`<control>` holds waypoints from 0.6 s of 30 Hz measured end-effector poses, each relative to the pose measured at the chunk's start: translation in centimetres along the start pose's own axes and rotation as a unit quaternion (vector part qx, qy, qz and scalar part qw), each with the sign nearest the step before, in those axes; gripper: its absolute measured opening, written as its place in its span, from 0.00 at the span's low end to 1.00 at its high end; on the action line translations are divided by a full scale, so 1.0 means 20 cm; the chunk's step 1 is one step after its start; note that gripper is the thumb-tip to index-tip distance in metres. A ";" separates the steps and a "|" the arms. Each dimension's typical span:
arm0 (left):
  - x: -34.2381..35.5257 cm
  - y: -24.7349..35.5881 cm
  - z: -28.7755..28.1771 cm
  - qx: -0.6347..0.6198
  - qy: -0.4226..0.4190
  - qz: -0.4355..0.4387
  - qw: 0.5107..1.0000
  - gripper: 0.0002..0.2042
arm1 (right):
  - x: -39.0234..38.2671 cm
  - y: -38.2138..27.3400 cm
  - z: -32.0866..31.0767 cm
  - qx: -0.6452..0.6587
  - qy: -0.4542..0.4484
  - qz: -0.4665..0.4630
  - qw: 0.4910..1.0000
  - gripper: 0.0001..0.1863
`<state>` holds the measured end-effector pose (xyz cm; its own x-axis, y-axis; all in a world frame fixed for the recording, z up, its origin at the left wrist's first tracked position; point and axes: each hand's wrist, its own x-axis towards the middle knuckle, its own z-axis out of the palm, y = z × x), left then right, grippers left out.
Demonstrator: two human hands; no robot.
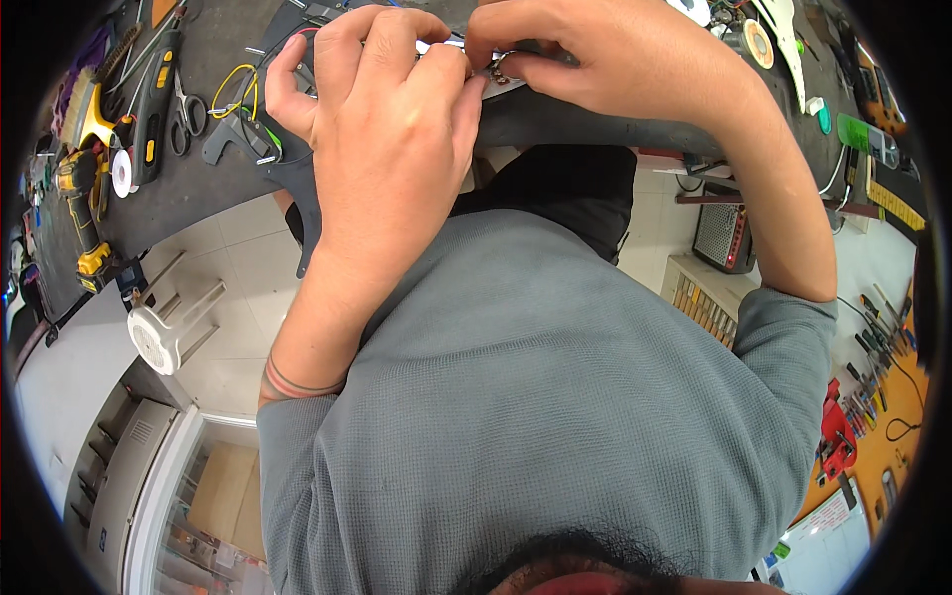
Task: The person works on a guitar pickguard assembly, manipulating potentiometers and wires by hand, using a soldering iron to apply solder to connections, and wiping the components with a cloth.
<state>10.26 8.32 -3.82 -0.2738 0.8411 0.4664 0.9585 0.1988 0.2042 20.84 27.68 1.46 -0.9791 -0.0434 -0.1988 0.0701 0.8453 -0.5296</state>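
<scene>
At the table's near edge, my left hand (392, 119) is bent over the work, its fingers curled and its thumb side close to my right hand. My right hand (585, 64) meets it there, thumb and forefinger pinched together. Small metallic bits (500, 73) show between the fingertips, beside a pale, shiny surface mostly covered by the hands. What exactly each hand grips is too small and hidden to name. Left of my left hand lies a dark flat frame piece (220, 147) with a looped yellow wire (238, 87) and other thin wires.
Black-handled scissors (186, 117), a black and yellow long tool (156, 104) and a yellow and black cordless drill (81, 198) lie to the left. On the right are a wire spool (759, 45) and a green-edged item (858, 137). A white stool (157, 337) stands below on the floor.
</scene>
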 end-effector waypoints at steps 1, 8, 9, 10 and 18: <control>0.00 0.00 0.00 0.001 0.000 0.000 1.000 0.07 | 0.00 0.02 0.00 0.012 0.007 -0.023 1.000 0.10; 0.00 -0.01 0.01 -0.004 0.003 0.000 1.000 0.09 | 0.00 0.07 0.03 0.034 0.011 -0.031 0.999 0.11; 0.00 -0.01 0.01 -0.006 0.003 -0.001 1.000 0.09 | 0.00 0.06 0.03 0.034 0.010 -0.032 0.999 0.11; 0.00 -0.01 0.01 -0.006 0.002 -0.001 1.000 0.09 | -0.01 0.04 0.02 0.048 0.019 -0.038 0.998 0.11; 0.01 -0.01 0.01 -0.016 -0.004 0.001 1.000 0.08 | -0.01 0.03 0.02 0.055 0.042 -0.060 0.996 0.08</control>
<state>10.01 8.52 -3.98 -0.2708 0.8456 0.4601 0.9562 0.1812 0.2298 21.11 28.06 0.82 -0.9940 -0.0910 -0.0613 -0.0317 0.7730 -0.6336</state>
